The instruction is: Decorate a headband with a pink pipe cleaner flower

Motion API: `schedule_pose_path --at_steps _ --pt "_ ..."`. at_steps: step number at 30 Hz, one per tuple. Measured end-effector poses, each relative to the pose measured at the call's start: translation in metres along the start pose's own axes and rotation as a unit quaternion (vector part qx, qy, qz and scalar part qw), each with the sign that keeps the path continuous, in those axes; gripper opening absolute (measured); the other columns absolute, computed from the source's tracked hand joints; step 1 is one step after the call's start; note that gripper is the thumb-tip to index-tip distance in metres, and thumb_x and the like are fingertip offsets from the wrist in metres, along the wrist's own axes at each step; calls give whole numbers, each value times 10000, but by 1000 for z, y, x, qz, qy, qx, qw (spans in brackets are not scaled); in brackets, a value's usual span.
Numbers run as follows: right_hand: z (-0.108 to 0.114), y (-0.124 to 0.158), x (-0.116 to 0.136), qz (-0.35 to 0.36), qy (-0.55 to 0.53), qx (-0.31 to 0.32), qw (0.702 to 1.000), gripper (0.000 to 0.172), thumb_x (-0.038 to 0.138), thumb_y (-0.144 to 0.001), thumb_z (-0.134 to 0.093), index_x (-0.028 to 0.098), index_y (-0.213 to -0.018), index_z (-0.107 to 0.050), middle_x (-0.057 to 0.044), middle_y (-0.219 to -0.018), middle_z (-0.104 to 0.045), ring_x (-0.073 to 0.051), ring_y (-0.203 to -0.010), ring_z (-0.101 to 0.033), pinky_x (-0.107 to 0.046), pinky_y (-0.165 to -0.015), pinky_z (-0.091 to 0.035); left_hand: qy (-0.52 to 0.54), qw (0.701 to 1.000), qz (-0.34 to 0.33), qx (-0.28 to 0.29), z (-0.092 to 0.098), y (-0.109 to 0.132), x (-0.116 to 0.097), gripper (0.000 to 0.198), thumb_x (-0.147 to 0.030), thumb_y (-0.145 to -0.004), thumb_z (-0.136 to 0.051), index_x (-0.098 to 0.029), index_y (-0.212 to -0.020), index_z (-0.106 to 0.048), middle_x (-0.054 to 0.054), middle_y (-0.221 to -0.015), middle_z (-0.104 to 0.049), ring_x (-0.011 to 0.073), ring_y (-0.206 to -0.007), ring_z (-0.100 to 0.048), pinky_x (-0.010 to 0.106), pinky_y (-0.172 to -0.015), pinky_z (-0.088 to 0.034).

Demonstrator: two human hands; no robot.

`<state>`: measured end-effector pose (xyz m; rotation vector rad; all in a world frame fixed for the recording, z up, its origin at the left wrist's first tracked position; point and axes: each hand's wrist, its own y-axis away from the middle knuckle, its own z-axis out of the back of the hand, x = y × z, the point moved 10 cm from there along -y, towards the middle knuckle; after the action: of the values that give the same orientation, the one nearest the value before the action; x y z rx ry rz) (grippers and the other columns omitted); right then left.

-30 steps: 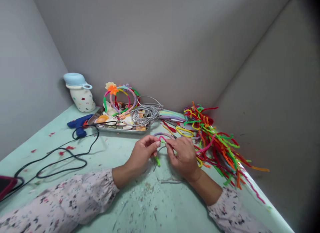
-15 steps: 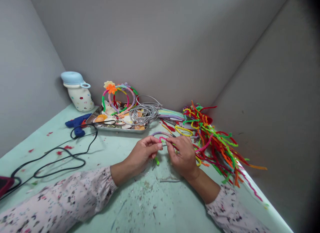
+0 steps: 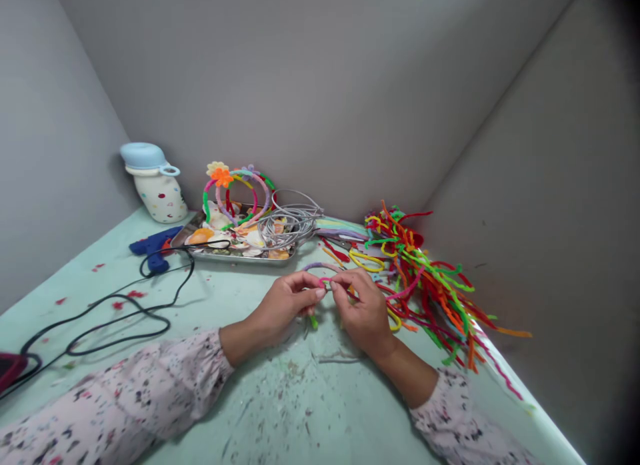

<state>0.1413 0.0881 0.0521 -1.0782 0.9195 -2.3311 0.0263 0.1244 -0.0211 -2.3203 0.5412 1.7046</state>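
Note:
My left hand (image 3: 286, 301) is closed in a pinch on a pink pipe cleaner (image 3: 325, 280). A green end (image 3: 313, 322) pokes out below its fingers. Opposite it, my right hand (image 3: 363, 306) pinches the same pink piece with thumb and forefinger, the fingertips close to those of the left. Just beyond both hands lies a lilac curved band (image 3: 320, 266). The fingers cover much of the held piece. Below them, a thin grey strand (image 3: 340, 358) rests on the table.
A metal tray (image 3: 240, 258) holds shells, fuzzy rings and coiled grey wire (image 3: 287, 226). Left of it are a blue glue gun (image 3: 156, 246), its black cord (image 3: 145, 310) and a white bottle (image 3: 161, 195). A pile of colourful pipe cleaners (image 3: 435, 285) spreads along the right edge.
My right hand has shifted slightly left, bringing its fingertips closer to the left hand. The pink loop between them now lies flatter. The left hand has hardly moved.

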Motion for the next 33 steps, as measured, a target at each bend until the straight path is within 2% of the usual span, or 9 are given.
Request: schedule_pose_path --at_steps 5,11,18,33 --pt "2 0 -1 -1 22 -5 1000 55 153 -847 -554 194 -846 -590 -29 -808 -587 -172 -782 -544 -328 -727 -442 35 999 22 14 -4 -1 2 197 -298 -742 -726 -138 -826 -645 11 -785 -613 26 -488 -448 183 -460 -298" --pt "-2 2 3 14 39 6 999 50 164 -848 -548 194 -831 -584 -18 -766 -581 -166 -734 -530 -322 -699 -430 78 997 28 10 -4 0 4 214 -284 -711 -754 -140 -840 -662 -11 -724 -582 22 -492 -438 170 -461 -298" --pt "-5 3 7 21 17 16 1000 89 163 -855 -533 201 -866 -613 -34 -806 -619 -174 -759 -562 -331 -712 -449 64 997 31 19 -6 0 4 236 -301 -715 -751 -148 -845 -628 -43 -606 -511 31 -454 -408 167 -425 -242" --pt "-5 3 9 21 6 10 1000 117 152 -859 -549 213 -913 -634 -31 -842 -657 -180 -808 -603 -343 -752 -481 60 997 36 12 -6 -2 6 240 -287 -710 -745 -115 -861 -671 -14 -658 -559 19 -437 -391 171 -408 -220"
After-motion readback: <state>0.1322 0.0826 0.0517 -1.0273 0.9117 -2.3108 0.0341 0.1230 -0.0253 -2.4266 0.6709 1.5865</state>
